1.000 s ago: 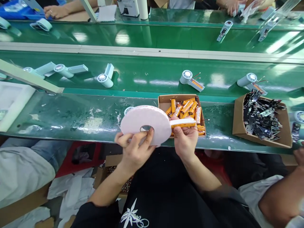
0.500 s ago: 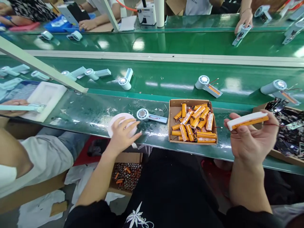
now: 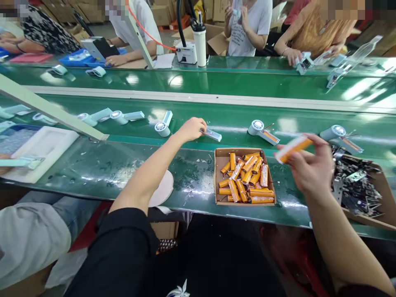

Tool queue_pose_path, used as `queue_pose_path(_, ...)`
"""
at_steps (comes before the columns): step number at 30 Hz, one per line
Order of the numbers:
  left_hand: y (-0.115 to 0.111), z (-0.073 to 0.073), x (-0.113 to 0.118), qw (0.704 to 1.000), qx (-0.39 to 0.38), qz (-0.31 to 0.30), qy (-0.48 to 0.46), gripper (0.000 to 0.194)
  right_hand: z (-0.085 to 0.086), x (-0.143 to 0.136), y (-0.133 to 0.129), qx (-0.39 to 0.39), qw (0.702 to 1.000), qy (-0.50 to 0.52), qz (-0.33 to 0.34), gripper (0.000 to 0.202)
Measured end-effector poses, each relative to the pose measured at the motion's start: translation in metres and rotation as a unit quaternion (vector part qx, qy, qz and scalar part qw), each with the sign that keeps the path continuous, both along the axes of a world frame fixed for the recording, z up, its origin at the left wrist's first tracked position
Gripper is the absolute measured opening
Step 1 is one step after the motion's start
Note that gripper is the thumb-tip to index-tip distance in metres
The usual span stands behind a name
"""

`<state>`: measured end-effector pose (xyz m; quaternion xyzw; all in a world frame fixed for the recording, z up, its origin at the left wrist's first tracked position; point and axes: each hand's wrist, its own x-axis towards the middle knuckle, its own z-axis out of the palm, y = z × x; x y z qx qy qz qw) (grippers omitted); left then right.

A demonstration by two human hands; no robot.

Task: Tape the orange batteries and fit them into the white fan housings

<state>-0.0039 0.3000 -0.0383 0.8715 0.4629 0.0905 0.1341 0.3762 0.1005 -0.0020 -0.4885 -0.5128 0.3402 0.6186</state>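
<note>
My left hand [image 3: 192, 128] reaches out over the green conveyor belt [image 3: 216, 109] and closes on a pale blue handheld fan body [image 3: 212, 134], its round head hidden under the fingers. My right hand [image 3: 309, 167] is raised at the right and holds an orange battery [image 3: 292, 149] with a white foam strip along it; the battery is blurred. Between the hands a small cardboard box [image 3: 218, 156] holds several orange batteries [image 3: 246, 177]. The white tape roll [image 3: 163, 190] lies flat near the bench's front edge, partly behind my left forearm.
More fan bodies lie along the belt [image 3: 163, 126] [image 3: 262, 131] [image 3: 338, 136] [image 3: 123, 116]. A cardboard box of dark circuit boards [image 3: 355, 185] sits at the right. A white foam tray [image 3: 40, 150] is at the left. Other people work across the line and beside me.
My left hand left the tape roll on the bench and carried the fan body forward onto the belt. My right hand moved the taped battery slightly left and down. The camera tilted up.
</note>
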Motion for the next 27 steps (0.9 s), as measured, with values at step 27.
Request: queue_pose_path(27,0.025,-0.026,0.090,0.985,-0.100,0.124,-0.066,0.015,-0.039,-0.107,0.190,-0.060,0.656,-0.691,0.298,0.045)
